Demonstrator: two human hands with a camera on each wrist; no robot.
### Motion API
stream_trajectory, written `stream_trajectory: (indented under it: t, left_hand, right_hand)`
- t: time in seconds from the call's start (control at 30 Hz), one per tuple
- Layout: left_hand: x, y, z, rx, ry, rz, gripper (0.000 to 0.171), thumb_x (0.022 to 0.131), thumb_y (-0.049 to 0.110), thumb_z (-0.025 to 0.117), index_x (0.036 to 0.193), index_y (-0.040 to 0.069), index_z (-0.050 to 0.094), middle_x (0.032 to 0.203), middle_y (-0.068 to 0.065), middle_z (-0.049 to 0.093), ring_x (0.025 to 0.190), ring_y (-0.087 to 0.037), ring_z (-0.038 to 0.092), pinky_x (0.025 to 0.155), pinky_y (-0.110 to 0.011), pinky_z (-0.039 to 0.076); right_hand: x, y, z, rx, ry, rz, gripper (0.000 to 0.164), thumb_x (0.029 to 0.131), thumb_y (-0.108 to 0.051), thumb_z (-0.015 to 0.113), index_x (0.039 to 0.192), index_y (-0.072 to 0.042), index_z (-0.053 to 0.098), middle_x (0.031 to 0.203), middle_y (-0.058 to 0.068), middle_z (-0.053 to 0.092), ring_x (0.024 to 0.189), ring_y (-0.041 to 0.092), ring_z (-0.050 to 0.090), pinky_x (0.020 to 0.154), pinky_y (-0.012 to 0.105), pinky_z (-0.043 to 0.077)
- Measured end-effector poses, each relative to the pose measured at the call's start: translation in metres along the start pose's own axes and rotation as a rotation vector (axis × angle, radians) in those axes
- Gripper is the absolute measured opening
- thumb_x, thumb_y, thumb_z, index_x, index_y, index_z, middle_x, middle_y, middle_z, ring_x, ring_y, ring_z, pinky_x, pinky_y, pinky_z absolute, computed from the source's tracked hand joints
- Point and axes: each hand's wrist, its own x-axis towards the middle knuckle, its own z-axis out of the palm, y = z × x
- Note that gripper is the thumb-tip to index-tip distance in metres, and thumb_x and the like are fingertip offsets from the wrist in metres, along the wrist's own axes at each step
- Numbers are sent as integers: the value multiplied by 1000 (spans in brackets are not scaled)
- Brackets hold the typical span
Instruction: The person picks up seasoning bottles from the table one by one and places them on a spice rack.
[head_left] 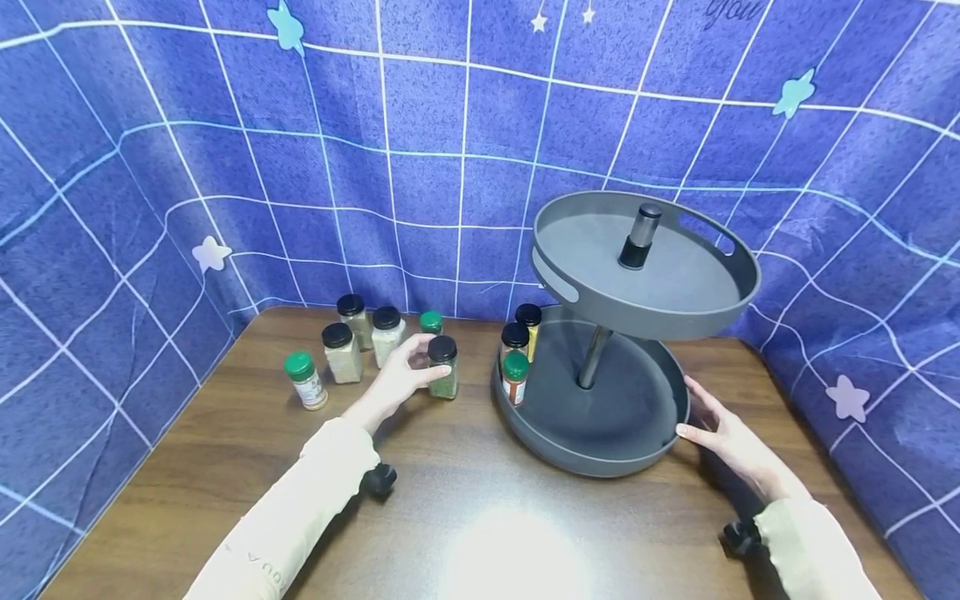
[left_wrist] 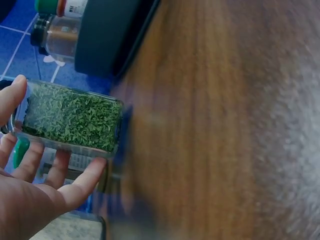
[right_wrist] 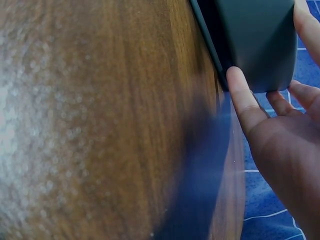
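A clear spice jar of green dried herbs (left_wrist: 75,117) with a black lid is held between the thumb and fingers of my left hand (head_left: 401,375). In the head view that herb jar stands upright, low over the table or on it; I cannot tell which. My right hand (head_left: 731,437) rests its spread fingers on the outer wall of the lower tray of a dark grey two-tier turntable (head_left: 637,417). The right wrist view shows the fingertips (right_wrist: 236,75) against that wall. Three jars stand at the left inside the lower tray, among them a green-lidded one (head_left: 515,377).
Left of my left hand stand several spice jars: a green-lidded one (head_left: 306,381), black-lidded ones (head_left: 342,354) and another green-lidded one (head_left: 431,323) behind. The upper tray (head_left: 592,242) overhangs the lower one. A blue patterned cloth (head_left: 420,175) hangs behind the wooden table (head_left: 360,542).
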Motion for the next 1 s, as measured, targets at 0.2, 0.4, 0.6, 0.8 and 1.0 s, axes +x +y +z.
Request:
stream_trajectory:
  t: [0.2,0.4,0.6,0.8,1.0]
  left_hand:
    - [-1,13,0,-14,-5,-50,57,76,11,77,127,11,51,121,-15,56,109,-30,54,69,-40,56]
    - [0,24,-2,-20,-20,-64,61,78,10,76,132,10,48,125,-16,53,112,-31,53,74,-40,56]
    - [1,35,-1,-32,-23,-52,59,78,8,75,130,10,48,123,-16,54,108,-29,55,74,-42,56]
    - [1,47,1,-20,-27,-30,55,77,9,77,126,12,52,116,-9,58,94,-17,56,69,-41,55]
    - [1,60,2,-22,-53,-6,51,77,9,76,123,12,53,116,-9,59,97,-24,56,73,-46,55]
  right_hand:
    - [-1,0,-1,3,1,1,79,92,-17,61,152,-16,11,148,28,27,130,14,34,87,1,29]
    - [-1,0,-2,10,-1,-8,79,92,-16,61,152,-15,11,150,28,23,133,22,32,89,1,29]
    - [-1,-2,-1,17,-1,-21,79,92,-14,61,152,-13,11,150,29,22,132,38,29,88,1,29]
    - [0,-3,-1,20,-1,-31,78,92,-13,61,152,-12,11,149,30,24,130,20,35,89,1,29]
    - [-1,-1,-1,32,-3,-60,78,92,-11,61,152,-10,11,147,32,25,126,2,35,89,0,29]
